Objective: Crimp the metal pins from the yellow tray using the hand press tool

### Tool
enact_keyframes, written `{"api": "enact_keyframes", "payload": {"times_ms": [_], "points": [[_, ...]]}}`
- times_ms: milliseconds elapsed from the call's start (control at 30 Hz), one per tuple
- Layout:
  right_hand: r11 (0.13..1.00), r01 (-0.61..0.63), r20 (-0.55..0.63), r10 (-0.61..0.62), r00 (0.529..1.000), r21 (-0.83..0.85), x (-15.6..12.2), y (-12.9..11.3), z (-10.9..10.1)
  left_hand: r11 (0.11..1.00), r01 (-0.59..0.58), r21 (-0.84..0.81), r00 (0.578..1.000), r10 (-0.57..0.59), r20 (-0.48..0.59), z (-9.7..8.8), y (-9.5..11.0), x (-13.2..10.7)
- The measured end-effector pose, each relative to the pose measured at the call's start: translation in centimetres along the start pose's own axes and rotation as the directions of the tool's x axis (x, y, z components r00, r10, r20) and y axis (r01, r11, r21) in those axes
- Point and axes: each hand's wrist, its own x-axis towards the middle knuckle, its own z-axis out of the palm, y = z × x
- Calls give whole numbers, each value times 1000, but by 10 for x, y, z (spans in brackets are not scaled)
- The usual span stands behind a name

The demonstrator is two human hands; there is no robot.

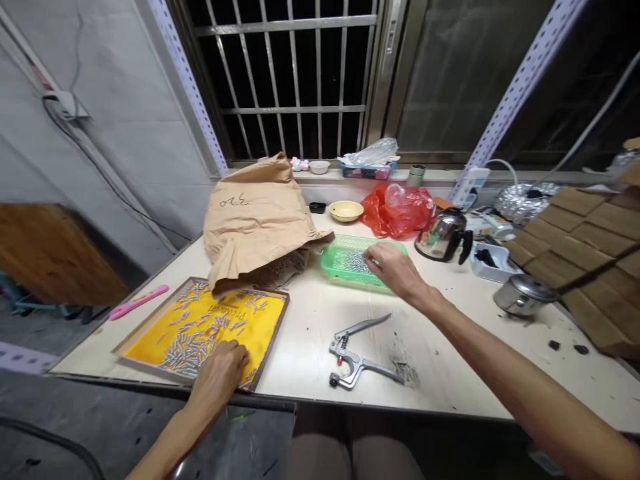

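My left hand [220, 373] rests at the near edge of a shallow yellow-lined tray [150, 327], fingers curled down among several small silvery metal pieces [193, 333]; what it grips is hidden. My right hand [395, 267] reaches over the near right corner of a green plastic basket [333, 263] holding more silvery pieces [357, 261], its fingers bent together in a pinch above them. Metal hand pliers [357, 357] lie on the table between my arms.
A crumpled brown paper sack [255, 220] overlaps the tray's far side. Behind are a yellow bowl [345, 211], a red plastic bag [397, 213], a steel kettle [443, 233] and stacked cardboard boxes [585, 260]. A pink cutter [137, 301] lies at the left table edge.
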Motion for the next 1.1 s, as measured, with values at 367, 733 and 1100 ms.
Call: {"api": "enact_keyframes", "payload": {"times_ms": [367,733,1100], "points": [[916,-189,348,59,935,354,-147,-57,32,309,416,-856,907,-75,414,9,128,10],[870,-362,365,234,901,336,-177,-59,47,324,536,-780,835,-68,546,36,155,20],[897,-367,380,259,888,245,-175,-65,39,451,526,-721,810,-6,587,36,154,33]]}}
